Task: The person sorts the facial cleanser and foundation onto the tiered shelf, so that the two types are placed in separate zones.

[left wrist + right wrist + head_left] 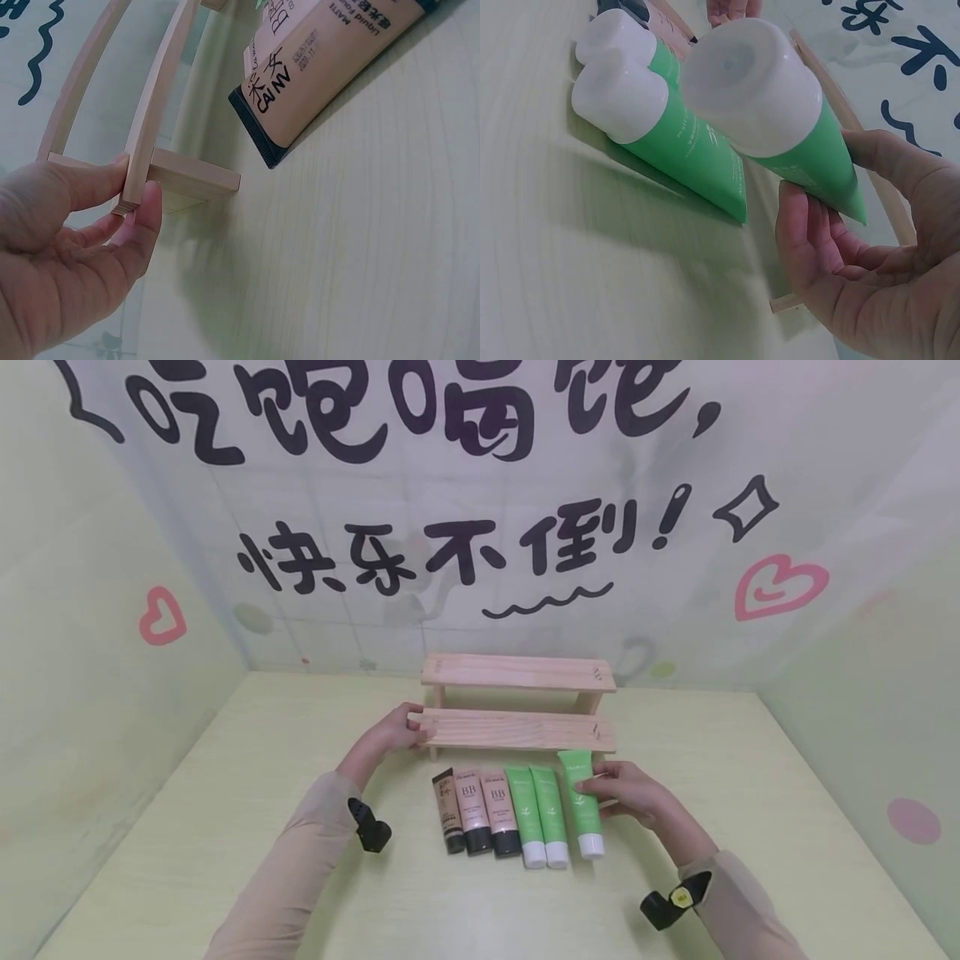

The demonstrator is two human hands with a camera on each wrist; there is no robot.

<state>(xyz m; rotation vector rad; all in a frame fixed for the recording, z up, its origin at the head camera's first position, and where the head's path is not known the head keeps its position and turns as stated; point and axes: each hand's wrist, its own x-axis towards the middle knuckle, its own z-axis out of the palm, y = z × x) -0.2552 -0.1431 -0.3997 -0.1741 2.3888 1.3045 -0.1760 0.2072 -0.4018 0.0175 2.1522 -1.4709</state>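
My left hand (401, 728) pinches the left end of the lower board of a two-step wooden rack (517, 731), thumb on top and fingers beneath in the left wrist view. A green squeeze tube with a white cap (583, 806) is held between the thumb and fingers of my right hand (630, 789), raised off the table with its cap toward me. To its left lie two more green tubes (551, 817), two pink BB cream tubes (471, 812) and, at the row's far left, a brown foundation tube (450, 814).
The rack's higher step (517, 671) stands at the back, near a printed wall sheet (450, 635) with black lettering. Pale wood-grain table surface (465, 910) extends in front of the tubes. Sheets also close in the left and right sides.
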